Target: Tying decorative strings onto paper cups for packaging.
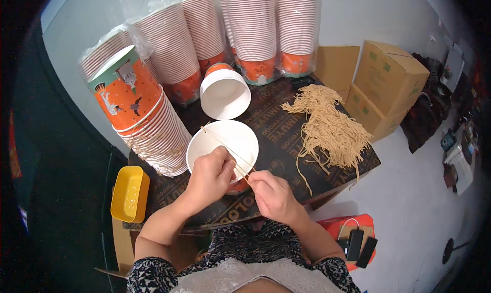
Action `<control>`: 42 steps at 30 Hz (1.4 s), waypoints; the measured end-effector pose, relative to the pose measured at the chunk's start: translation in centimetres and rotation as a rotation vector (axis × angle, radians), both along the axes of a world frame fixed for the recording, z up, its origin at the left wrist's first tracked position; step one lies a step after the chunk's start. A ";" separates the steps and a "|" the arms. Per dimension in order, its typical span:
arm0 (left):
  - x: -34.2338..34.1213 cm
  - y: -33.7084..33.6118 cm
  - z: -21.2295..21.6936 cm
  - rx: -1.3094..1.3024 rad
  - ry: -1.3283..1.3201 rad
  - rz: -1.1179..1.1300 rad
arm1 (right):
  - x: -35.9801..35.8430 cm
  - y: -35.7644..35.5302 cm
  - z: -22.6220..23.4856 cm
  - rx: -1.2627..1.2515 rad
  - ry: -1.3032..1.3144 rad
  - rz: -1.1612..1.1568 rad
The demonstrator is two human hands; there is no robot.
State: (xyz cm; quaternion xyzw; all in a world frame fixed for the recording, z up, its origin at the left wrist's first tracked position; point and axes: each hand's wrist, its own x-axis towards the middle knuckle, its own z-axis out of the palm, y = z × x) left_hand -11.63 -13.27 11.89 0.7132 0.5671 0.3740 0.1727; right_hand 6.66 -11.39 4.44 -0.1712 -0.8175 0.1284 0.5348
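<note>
A white-lined paper bucket (240, 134) with an orange printed outside stands mouth up at the table's front middle. Tan cord (240, 157) runs from its far-left rim across the mouth to the near right side. Over the near rim, my left hand (210, 172) is closed, pinching the cord with thumb and fingers. My right hand (273, 196) grips the cord just outside the near right rim, its fingers closed. The cord's exact path between the fingers is partly hidden. Behind this bucket another paper bucket (225, 96) lies tipped, its white inside facing me.
A leaning stack of orange buckets (135, 103) with cords stands left. Plastic-wrapped bucket stacks (250, 27) line the back. A bundle of tan cords (332, 129) lies right. A yellow tray (130, 194) sits front left. Cardboard boxes (391, 78) stand beyond the dark table (271, 119).
</note>
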 end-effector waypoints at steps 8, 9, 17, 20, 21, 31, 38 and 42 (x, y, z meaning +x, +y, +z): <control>-0.5 0.0 -0.8 0.094 0.107 -0.003 | -1.1 0.6 -0.8 0.024 0.126 -0.057; -0.5 -0.1 -0.9 0.093 0.108 -0.005 | -1.3 0.8 -1.0 -0.030 0.207 -0.039; -0.2 -1.9 -0.7 0.357 0.246 -0.156 | -3.1 -0.1 -1.2 -0.326 0.448 -0.061; -0.3 -2.2 -0.6 0.356 0.255 -0.197 | -3.6 -0.2 -1.4 -0.403 0.517 -0.066; -0.4 -2.3 -0.6 0.354 0.254 -0.195 | -3.7 -0.3 -1.3 -0.423 0.524 -0.066; -0.3 -1.8 -1.1 0.408 0.172 -0.248 | -2.9 0.0 -1.0 -0.298 0.370 -0.108; -0.5 -1.5 -0.7 0.349 0.134 -0.247 | -2.0 0.2 -0.2 -0.212 0.266 -0.042; -0.5 -1.0 -0.5 0.361 0.157 -0.248 | -2.0 0.2 -0.4 -0.213 0.270 -0.027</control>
